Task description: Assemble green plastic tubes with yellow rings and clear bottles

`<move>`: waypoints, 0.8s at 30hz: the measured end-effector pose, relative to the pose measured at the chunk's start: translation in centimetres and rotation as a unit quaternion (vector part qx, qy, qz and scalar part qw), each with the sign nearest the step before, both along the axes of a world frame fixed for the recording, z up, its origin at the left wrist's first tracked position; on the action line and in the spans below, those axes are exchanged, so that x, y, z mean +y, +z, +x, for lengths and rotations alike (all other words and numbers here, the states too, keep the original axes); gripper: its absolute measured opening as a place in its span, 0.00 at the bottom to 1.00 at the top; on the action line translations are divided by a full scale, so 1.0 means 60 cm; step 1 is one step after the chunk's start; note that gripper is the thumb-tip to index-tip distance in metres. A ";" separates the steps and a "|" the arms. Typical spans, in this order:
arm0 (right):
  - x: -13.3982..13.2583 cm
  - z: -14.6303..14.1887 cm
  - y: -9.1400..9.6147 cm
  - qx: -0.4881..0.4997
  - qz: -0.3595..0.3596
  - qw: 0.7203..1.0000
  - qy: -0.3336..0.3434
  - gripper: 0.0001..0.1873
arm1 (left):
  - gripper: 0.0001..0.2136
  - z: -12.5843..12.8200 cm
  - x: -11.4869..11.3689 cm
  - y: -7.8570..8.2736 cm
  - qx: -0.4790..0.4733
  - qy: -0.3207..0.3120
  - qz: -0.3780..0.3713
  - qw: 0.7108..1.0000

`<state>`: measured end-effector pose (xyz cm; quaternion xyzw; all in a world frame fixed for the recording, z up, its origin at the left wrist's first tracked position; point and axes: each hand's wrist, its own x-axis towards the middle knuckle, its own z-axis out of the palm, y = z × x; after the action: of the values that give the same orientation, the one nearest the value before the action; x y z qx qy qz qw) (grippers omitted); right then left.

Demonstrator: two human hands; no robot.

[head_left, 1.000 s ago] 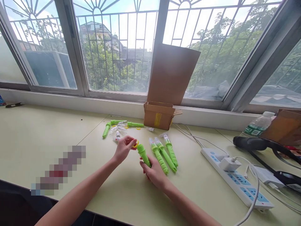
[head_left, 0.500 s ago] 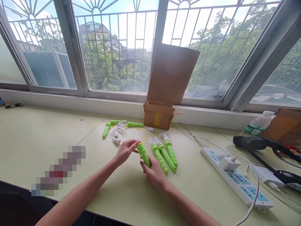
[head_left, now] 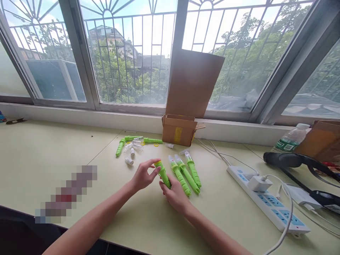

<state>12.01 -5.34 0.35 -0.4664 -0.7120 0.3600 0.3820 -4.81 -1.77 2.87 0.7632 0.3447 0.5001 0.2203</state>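
Observation:
My right hand (head_left: 174, 194) grips the lower end of a green plastic tube (head_left: 162, 173), holding it tilted above the table. My left hand (head_left: 143, 175) has its fingertips pinched around the tube's top end, where a yellow ring sits. Just right of the tube, three finished green tubes (head_left: 186, 173) with clear tips lie side by side on the table. Farther back lie more green tubes (head_left: 120, 146), small clear caps (head_left: 129, 161) and yellow rings (head_left: 156, 144).
A small open cardboard box (head_left: 179, 130) stands at the window sill. A white power strip (head_left: 268, 202) with a plugged charger and cables lies at the right. Beyond it are a black device (head_left: 289, 159) and a water bottle (head_left: 290, 139). The table's front edge (head_left: 119, 244) is near.
The yellow ring held in my left hand now sits on the tube's top end. My left hand has dropped slightly and pinches the tube's top. The right hand has barely moved.

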 end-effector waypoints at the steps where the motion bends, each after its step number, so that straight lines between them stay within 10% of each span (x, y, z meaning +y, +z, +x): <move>1: 0.000 0.000 0.000 -0.001 0.000 1.000 0.000 0.12 | 0.15 0.000 0.000 0.000 0.003 0.002 0.005 1.000; 24: 0.000 -0.001 0.002 0.008 -0.007 1.000 0.003 0.14 | 0.14 0.000 0.002 -0.006 -0.012 0.018 -0.047 0.999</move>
<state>11.94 -5.35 0.49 -0.4636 -0.7079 0.3701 0.3833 -4.82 -1.66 2.50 0.7398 0.3785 0.4964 0.2511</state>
